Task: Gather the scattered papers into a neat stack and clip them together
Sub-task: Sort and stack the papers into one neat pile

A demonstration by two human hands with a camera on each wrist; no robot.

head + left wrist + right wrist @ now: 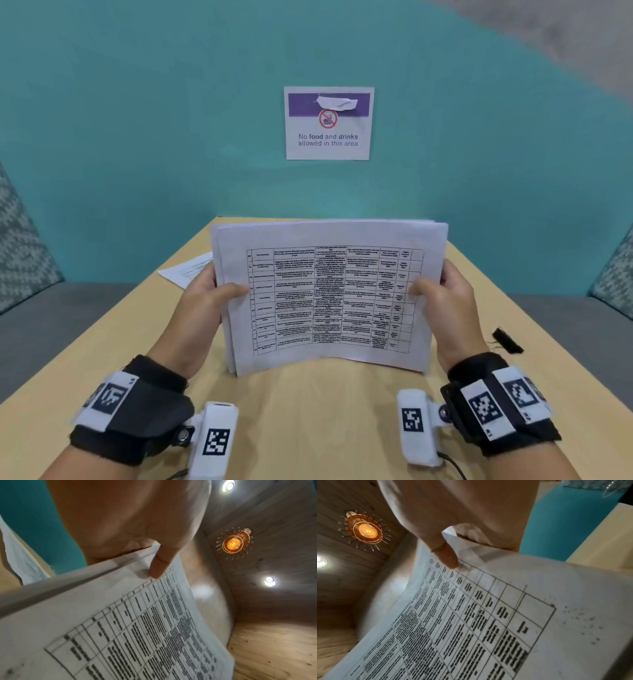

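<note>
Since the papers [329, 294] are thin and limp, they bow in the middle of the frame, their lower edge standing on the surface [308, 411]. The left hand [209, 301] and right hand [445, 301] each pinch a side edge, thumbs on the front; gripping there seems right, as loose sheets may slip. One sheet [188, 270] lies at centre left, a black clip [507, 340] at right. The sign [328, 123] reads "No food and drinks allowed in this area"; the table print is illegible.
</note>
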